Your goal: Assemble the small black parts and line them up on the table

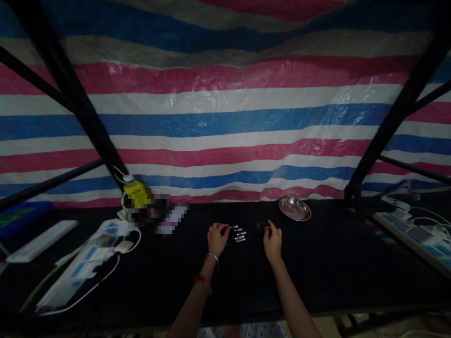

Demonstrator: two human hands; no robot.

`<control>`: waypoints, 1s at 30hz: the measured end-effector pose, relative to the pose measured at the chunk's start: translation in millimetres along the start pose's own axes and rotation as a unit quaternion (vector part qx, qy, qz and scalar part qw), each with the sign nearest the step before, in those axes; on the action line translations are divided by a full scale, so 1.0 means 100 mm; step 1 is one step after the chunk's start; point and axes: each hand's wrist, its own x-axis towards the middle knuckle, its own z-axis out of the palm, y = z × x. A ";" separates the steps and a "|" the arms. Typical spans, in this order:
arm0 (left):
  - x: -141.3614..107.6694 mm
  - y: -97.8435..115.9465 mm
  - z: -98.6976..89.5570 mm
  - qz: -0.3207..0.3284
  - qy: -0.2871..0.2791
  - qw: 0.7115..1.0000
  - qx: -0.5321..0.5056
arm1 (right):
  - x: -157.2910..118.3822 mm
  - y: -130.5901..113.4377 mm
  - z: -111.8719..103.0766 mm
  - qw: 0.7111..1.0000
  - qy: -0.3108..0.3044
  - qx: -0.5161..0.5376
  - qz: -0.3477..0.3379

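At left, a white power strip lay near a yellow bottle. The left hand was bent at dark, silver-ended tubes on the black table; whether it gripped one, I could not tell. The right hand was curled at a small dark piece, its grip also unclear. Farther right lay a metal dish.
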 end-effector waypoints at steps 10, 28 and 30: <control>-0.02 0.02 -0.03 -0.004 -0.007 1.000 -0.003 | -0.10 0.03 -0.07 0.997 0.021 -0.060 -0.039; -0.12 0.02 -0.07 0.103 -0.075 0.991 0.031 | 0.09 0.19 -0.09 0.991 -0.002 -0.136 -0.011; -0.12 0.01 -0.06 0.127 -0.093 0.986 0.045 | 0.08 0.18 -0.09 0.990 -0.008 -0.143 -0.010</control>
